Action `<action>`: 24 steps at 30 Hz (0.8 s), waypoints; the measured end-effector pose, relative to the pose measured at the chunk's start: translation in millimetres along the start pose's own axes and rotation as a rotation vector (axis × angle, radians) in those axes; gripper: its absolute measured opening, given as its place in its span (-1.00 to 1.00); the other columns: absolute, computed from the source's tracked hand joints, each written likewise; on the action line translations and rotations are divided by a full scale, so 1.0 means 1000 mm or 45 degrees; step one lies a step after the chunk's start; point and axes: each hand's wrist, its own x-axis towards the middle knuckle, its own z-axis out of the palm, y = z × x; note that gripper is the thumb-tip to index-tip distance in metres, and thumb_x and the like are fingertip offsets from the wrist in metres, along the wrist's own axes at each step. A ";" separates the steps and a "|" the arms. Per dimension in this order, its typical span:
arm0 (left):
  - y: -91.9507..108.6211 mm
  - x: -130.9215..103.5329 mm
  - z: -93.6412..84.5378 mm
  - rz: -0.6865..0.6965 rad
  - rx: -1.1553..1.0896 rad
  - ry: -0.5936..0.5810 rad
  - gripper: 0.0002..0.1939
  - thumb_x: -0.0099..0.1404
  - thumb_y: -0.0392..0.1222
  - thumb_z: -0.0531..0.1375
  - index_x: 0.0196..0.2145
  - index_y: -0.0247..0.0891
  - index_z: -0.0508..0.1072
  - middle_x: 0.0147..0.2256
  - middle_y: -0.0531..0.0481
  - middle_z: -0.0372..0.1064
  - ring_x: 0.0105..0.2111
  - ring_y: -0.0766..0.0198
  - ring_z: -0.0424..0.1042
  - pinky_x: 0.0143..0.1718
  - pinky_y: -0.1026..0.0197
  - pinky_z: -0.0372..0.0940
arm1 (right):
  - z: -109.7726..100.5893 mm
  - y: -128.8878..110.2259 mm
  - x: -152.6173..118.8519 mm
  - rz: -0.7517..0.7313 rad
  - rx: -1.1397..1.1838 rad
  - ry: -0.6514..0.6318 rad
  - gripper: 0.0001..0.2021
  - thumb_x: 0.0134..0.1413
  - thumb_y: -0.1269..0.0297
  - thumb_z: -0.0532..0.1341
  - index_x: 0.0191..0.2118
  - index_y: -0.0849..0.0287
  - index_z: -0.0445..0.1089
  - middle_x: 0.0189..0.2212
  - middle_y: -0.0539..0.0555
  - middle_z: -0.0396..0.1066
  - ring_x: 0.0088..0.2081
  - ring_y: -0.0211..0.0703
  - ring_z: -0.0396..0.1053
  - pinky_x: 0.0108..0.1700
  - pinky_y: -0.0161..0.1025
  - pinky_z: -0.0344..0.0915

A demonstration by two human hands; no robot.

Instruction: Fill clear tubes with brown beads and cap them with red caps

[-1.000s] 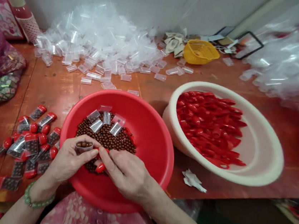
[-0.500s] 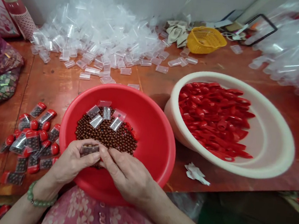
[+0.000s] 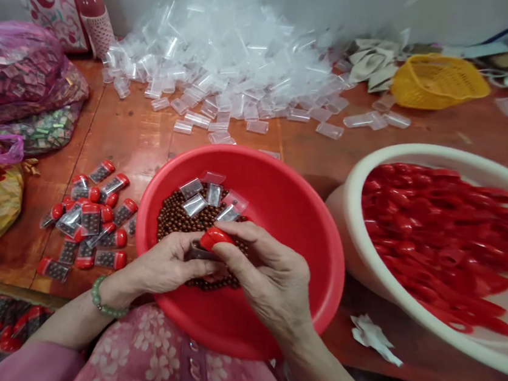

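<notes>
My left hand (image 3: 164, 261), with a green bead bracelet at its wrist, is closed around a small clear case (image 3: 200, 251) that looks dark with brown balls inside. My right hand (image 3: 270, 272) pinches a red cap (image 3: 215, 237) at the upper end of that case; whether the cap is seated I cannot tell. Both hands are over a red basin (image 3: 321, 241). In it lie brown balls (image 3: 176, 211) and several clear cases (image 3: 194, 206), partly hidden by my hands.
To the left lies a pile of red-capped filled cases (image 3: 90, 219). A white basin (image 3: 347, 216) with red caps (image 3: 436, 236) stands at right. Behind are heaped clear cases (image 3: 233, 47), a yellow basket (image 3: 440, 83) and a bottle (image 3: 89, 0). Plastic bags (image 3: 19, 75) sit far left.
My right hand has risen from beside the case and now holds a red cap against it. The camera has turned left, so everything appears further right.
</notes>
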 end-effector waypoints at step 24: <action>-0.007 0.004 -0.014 -0.108 -0.285 -0.019 -0.56 -0.02 0.10 0.39 -0.54 -0.38 0.42 -0.51 0.01 0.34 -0.50 0.40 0.31 -0.41 0.32 0.21 | 0.010 0.019 0.000 -0.482 -0.871 -0.418 -0.35 0.03 0.01 0.26 0.12 0.37 0.15 -0.11 0.38 0.42 -0.13 0.16 0.43 -0.16 0.03 0.40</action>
